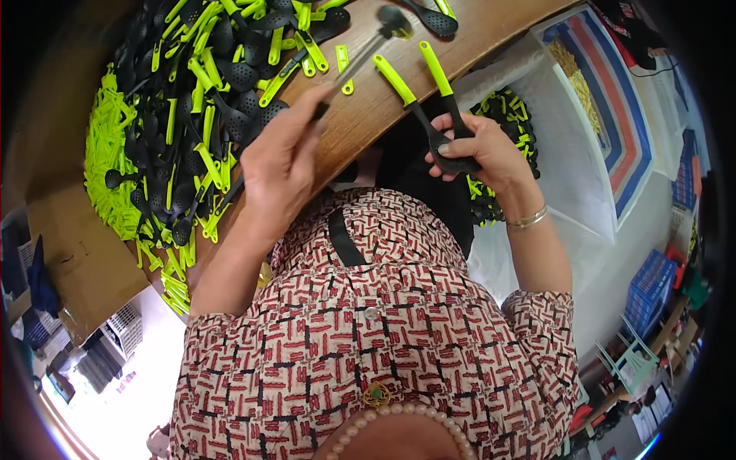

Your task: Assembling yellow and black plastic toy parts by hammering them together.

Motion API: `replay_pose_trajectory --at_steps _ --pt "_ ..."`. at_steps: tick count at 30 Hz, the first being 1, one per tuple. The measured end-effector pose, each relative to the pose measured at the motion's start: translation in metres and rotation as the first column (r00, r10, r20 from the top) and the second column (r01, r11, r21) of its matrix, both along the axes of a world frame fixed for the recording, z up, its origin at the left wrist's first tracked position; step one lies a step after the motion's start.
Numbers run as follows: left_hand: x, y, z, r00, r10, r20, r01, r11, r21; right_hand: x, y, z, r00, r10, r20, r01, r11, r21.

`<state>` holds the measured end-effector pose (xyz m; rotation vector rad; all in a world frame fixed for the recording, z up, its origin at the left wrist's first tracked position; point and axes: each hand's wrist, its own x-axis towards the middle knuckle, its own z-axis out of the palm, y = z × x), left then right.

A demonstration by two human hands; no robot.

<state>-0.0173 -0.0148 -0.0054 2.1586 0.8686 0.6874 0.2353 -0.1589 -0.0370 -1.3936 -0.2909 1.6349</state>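
My left hand [282,149] is closed around a hammer [356,61], raised over the wooden table; its head is blurred. My right hand [477,149] grips two black spoons near their heads, beyond the table edge. Their lime-green handles point away from me: one handle [393,80] lies to the left, the other handle [435,69] to the right. My fingers partly hide the heads. A loose lime-green handle piece [344,70] lies on the table near the hammer.
Black slotted spoons [244,75] and green handles [107,165] are heaped on the table [360,130] at left. A cardboard box [84,253] stands at far left. To my right, a white-lined container [563,146] adjoins more green-and-black utensils [502,115] below the table.
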Motion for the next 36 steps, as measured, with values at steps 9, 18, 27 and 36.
replay_pose_trajectory --at_steps 9,18,27,36 --pt "-0.021 -0.004 -0.021 0.996 0.039 0.084 -0.025 0.987 -0.161 -0.025 -0.041 -0.019 0.361 -0.223 0.906 -0.1 0.956 0.275" --pt "-0.026 0.002 -0.035 0.996 0.017 0.087 0.008 0.959 -0.282 0.025 -0.102 -0.049 0.242 -0.316 0.917 0.218 0.939 0.266" --pt "-0.024 0.006 -0.038 0.984 0.022 0.179 0.041 0.939 -0.34 0.125 -0.149 -0.088 -0.035 0.082 0.996 0.255 0.964 -0.07" --pt "-0.028 0.003 -0.047 0.969 0.078 0.236 -0.006 0.956 -0.293 0.131 0.011 -0.005 -0.24 -0.236 0.941 -0.159 0.966 0.202"
